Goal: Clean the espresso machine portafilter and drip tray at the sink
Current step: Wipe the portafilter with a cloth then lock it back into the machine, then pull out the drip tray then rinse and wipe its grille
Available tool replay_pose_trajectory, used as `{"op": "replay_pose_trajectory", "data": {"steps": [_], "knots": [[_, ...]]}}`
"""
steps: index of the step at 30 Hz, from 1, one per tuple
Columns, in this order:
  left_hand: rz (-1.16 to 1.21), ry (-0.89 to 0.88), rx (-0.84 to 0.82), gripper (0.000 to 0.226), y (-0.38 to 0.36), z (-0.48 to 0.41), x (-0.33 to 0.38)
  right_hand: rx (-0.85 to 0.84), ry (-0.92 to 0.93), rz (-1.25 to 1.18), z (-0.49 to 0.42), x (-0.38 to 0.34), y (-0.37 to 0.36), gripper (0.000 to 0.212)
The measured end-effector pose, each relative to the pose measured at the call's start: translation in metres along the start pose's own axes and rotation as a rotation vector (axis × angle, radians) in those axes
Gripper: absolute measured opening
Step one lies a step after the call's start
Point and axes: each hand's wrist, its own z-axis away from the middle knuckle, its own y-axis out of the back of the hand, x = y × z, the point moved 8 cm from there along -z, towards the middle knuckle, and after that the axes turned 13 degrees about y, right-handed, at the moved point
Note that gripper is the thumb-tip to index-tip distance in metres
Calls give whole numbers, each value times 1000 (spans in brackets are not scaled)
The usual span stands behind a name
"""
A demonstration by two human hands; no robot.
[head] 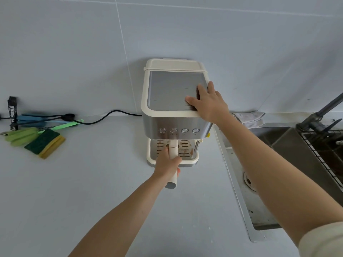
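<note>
I record: left hand (168, 164) grips the portafilter (173, 148) by its handle, at the coffee machine's (172, 89) front. Right hand (207, 102) rests flat, fingers straight, on the machine's top. Drip tray (185, 150) sits just beyond the left hand; sink (289, 145) lies right of both hands.

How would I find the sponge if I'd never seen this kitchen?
Look at the counter left of the espresso machine. Among the cleaning tools there, the sponge lies nearest you. It's the only flat block, dark green over yellow.

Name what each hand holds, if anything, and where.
The left hand grips the portafilter by its cream handle. The right hand holds nothing; it rests flat on the espresso machine.
</note>
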Motion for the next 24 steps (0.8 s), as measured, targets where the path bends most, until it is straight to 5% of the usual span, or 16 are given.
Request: {"op": "replay_pose_trajectory", "data": {"steps": [13, 21, 24], "knots": [[-33, 33, -81, 22, -2, -2, -2, 69, 18, -69, 1, 0, 4, 49], [-101, -37, -132, 26, 8, -7, -6, 359, -79, -752, 32, 23, 5, 44], [20, -66, -157, 9, 25, -12, -11, 431, -152, -947, 49, 50, -8, 35]]}}
